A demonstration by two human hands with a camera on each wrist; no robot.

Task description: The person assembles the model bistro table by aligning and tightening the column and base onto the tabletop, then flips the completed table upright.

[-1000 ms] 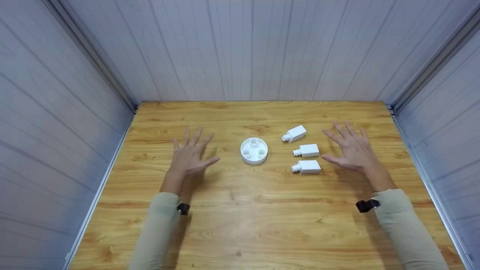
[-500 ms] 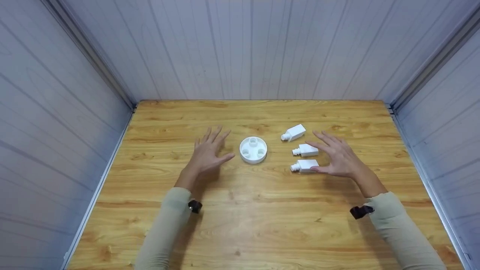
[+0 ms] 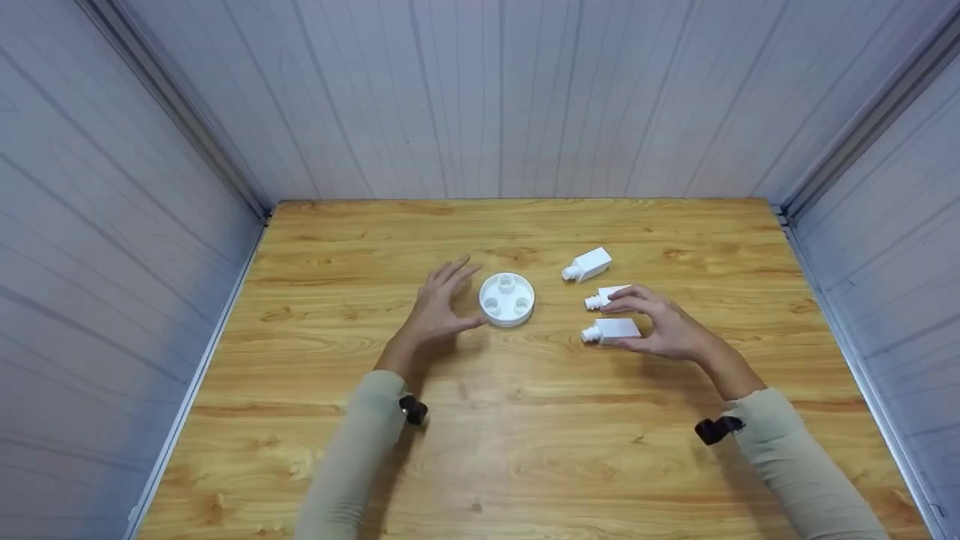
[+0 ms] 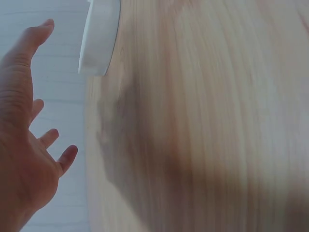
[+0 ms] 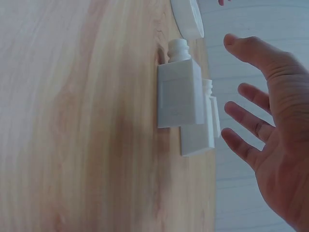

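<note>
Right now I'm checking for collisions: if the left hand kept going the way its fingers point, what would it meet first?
Probably the round white base. The left hand is open beside it, fingers aimed up and right toward its rim, with only bare table between. Its height above the table is unclear.

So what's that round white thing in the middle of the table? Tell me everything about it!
The round white disc looks like smooth plastic. It lies flat on the wooden table, with a raised rim and three short round sockets on top, set in a triangle and open upward. It sits near the table's middle, left of three white blocks. The left hand reaches beside it with fingers spread, close to its edge; whether the thumb touches it cannot be told.
</note>
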